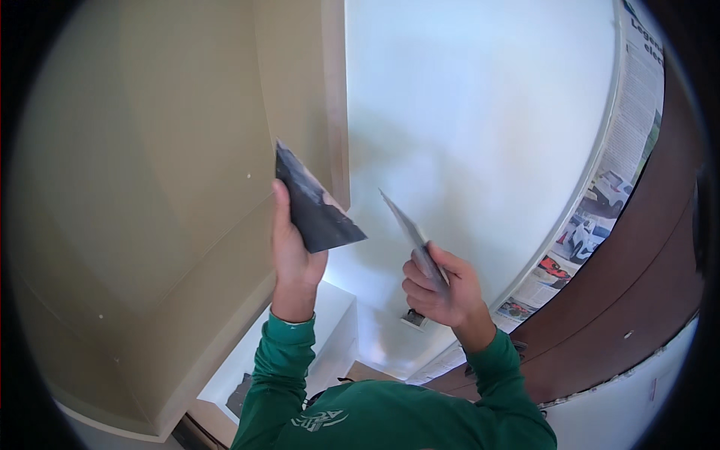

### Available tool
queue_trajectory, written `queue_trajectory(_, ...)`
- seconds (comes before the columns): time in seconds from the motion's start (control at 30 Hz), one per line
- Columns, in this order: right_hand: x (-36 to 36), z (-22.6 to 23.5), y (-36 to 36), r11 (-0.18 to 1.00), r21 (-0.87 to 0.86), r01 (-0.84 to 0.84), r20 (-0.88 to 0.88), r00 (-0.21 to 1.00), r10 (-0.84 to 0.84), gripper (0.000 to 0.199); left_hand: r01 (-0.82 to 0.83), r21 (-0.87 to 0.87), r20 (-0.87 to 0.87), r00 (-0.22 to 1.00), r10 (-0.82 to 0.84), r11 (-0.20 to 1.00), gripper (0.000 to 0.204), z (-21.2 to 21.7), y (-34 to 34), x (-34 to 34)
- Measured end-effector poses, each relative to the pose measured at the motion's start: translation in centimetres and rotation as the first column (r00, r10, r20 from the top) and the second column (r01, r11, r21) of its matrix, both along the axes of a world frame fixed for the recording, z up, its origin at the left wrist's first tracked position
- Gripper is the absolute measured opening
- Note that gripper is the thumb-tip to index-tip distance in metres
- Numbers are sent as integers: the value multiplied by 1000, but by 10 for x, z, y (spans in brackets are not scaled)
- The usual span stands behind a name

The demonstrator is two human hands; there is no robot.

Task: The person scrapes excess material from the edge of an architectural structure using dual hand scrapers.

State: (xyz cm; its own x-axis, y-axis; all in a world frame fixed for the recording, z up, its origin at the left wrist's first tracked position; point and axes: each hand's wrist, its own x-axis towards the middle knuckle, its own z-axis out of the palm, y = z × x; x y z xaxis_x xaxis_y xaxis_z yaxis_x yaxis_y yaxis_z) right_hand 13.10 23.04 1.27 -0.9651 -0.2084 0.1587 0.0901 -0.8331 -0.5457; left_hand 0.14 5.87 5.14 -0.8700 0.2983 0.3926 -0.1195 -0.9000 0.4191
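My left hand [292,259] is closed around the lower left edge of a dark, thin, flat putty spreader [319,221], its thumb along the side. Pale smeared putty lies along the spreader's upper right edge. To the right, my right hand [454,292] grips a putty knife [406,220] with a thin grey blade. The knife is turned nearly edge-on and tilts up to the left; fingers cover its lower part. A gap separates the two tools. Behind the knife is a white wall [480,112] with faint grey patches.
Newspaper [600,195] lines the wall's right edge, beside a brown panelled surface [615,277]. A beige recessed surface [150,150] with a projecting border fills the left. Below my right hand is a small wall box [413,319]. A dark flat piece [238,395] lies on a white surface, lower left.
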Motion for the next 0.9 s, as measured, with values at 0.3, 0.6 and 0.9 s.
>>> queue_trajectory(0.3, -21, 2, -37, 868, -219, -446, -153, 894, 421, 47, -151, -95, -96, 985, 142, 984, 40, -5, 19, -4)
queue_trajectory(0.6, -64, 35, -52, 999, -43, 9, 160, 987, -2, 26, -346, -136, -211, 926, 314, 928, 42, -16, -28, 29)
queue_trajectory(0.9, -133, 74, -22, 920, 182, 348, -464, 855, -231, 17, -644, 3, -1, 765, 644, 765, 37, -17, -101, 45)
